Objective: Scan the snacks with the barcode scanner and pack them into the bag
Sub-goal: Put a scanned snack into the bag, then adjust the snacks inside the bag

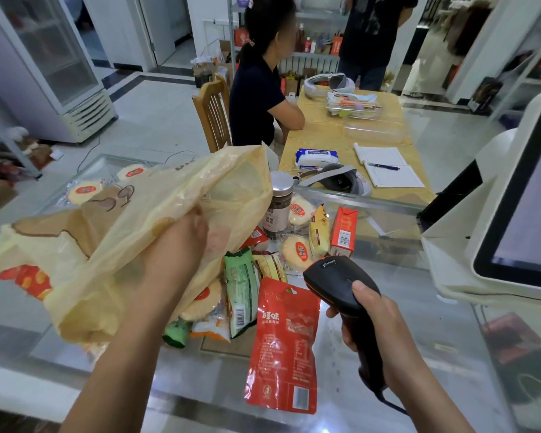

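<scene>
Nearest to me, the right hand (374, 326) is wrapped round the handle of the black scanner (338, 281), thumb lying on top of its head, with the cord trailing off below the wrist. Just left of that hand a red pouch (283, 348) lies flat on the glass counter (403, 354), its barcode at the near corner. The left hand (175, 245), well apart from the right, grips a fold of the yellow bag (116, 220) and holds it up off the counter; the bag spreads out to the left of and beyond that hand. I can make out some red print through the plastic, but I cannot tell what is inside. Between the two hands sits the snack pile: a green packet (241, 284) with its barcode up and round cakes in clear wrap, partly under the bag. Beyond the scanner stand a yellow packet (319, 234), a red carton (344, 229) and a steel-lidded jar (278, 203). Right of the right hand a white screen (519, 220) rises. Farther off is a wooden table (325, 132) with a notebook (388, 168) and wipes (316, 156), and a person (256, 98) sits at it on a chair (211, 115).
</scene>
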